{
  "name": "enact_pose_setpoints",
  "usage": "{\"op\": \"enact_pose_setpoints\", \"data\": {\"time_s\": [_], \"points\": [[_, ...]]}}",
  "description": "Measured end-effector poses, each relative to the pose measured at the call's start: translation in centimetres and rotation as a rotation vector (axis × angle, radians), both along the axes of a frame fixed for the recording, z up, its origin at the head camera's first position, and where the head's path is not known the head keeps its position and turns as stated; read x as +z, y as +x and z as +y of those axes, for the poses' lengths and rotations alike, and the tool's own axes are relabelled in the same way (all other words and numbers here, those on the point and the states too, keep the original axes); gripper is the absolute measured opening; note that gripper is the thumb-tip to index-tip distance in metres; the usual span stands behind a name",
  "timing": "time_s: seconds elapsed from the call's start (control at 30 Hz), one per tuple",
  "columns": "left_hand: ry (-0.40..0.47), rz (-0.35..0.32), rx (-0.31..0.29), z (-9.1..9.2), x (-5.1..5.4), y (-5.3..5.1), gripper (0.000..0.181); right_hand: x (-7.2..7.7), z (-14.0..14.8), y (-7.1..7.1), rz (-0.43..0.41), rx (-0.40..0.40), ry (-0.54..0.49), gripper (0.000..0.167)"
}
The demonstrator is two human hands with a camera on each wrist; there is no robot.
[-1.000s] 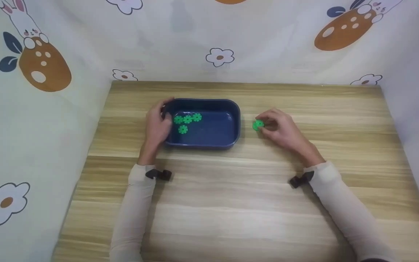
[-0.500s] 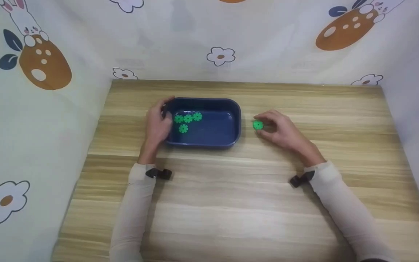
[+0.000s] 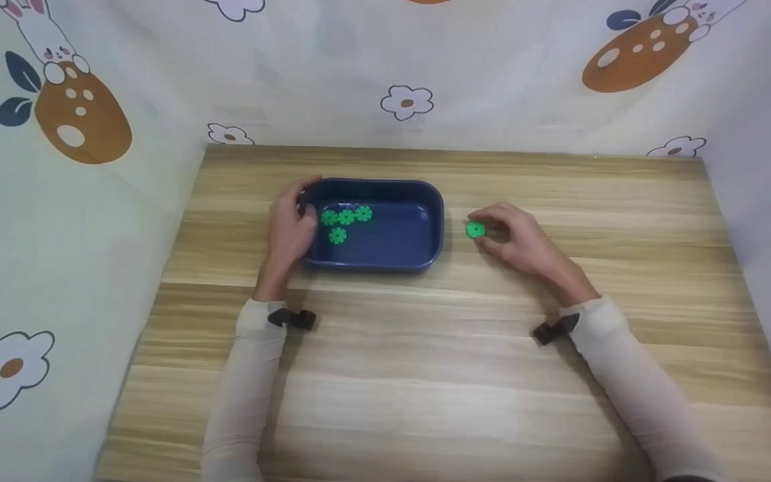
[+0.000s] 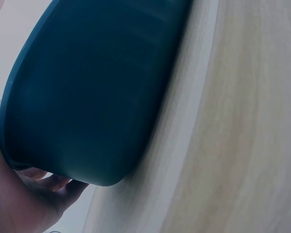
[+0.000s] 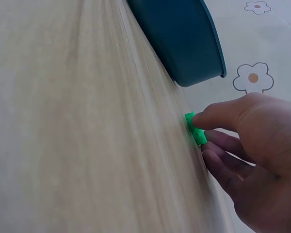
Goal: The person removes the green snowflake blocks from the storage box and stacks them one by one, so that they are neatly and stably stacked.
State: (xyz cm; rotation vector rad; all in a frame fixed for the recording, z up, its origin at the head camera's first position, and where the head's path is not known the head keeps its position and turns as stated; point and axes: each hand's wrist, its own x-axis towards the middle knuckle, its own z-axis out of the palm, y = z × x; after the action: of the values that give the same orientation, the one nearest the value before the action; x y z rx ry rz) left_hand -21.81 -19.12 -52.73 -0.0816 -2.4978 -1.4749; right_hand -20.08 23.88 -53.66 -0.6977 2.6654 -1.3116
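My left hand (image 3: 292, 231) grips the left wall of a dark blue rectangular tub (image 3: 385, 264), with the thumb over the rim. In the left wrist view, fingers (image 4: 63, 191) curl under the rim of the tub (image 4: 87, 92). Several green notched plastic discs (image 3: 337, 235) lie flat in the tub's left part. Right of the tub, my right hand (image 3: 519, 241) pinches a green notched disc (image 3: 475, 229) between thumb and fingertips, at the tabletop. In the right wrist view this green disc (image 5: 196, 129) looks thick; I cannot tell whether it is several stacked.
The tub stands on a wood-grain table (image 3: 399, 375). Patterned cloth (image 3: 318, 80) with flowers and rabbits hangs behind and at both sides. A black wrist camera (image 3: 294, 319) sits on the left sleeve, another black camera (image 3: 555, 329) on the right one.
The green discs by my right hand overlapped unevenly a second ago; now they show one round outline. My right thumb and fingers shifted slightly around them. The left hand and tub stay put.
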Motion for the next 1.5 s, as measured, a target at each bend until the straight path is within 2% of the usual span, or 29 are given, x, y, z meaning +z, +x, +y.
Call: {"op": "enact_pose_setpoints", "data": {"time_s": [0.53,0.8,1.33,1.5], "points": [[-0.003,-0.008,0.002,-0.06,0.11,-0.09,0.055,-0.30,-0.06,-0.07,0.017,-0.008,-0.030,0.046],[0.005,0.004,0.002,-0.14,-0.08,-0.13,0.055,-0.51,-0.12,-0.14,0.027,-0.024,-0.005,0.045],[0.001,-0.013,-0.009,0.02,0.07,-0.13,0.055,-0.40,-0.07,-0.07,-0.036,-0.034,-0.033,0.054],[-0.003,-0.010,-0.004,0.00,0.01,-0.10,0.055,-0.05,-0.48,0.03,-0.019,-0.038,-0.019,0.055]]}}
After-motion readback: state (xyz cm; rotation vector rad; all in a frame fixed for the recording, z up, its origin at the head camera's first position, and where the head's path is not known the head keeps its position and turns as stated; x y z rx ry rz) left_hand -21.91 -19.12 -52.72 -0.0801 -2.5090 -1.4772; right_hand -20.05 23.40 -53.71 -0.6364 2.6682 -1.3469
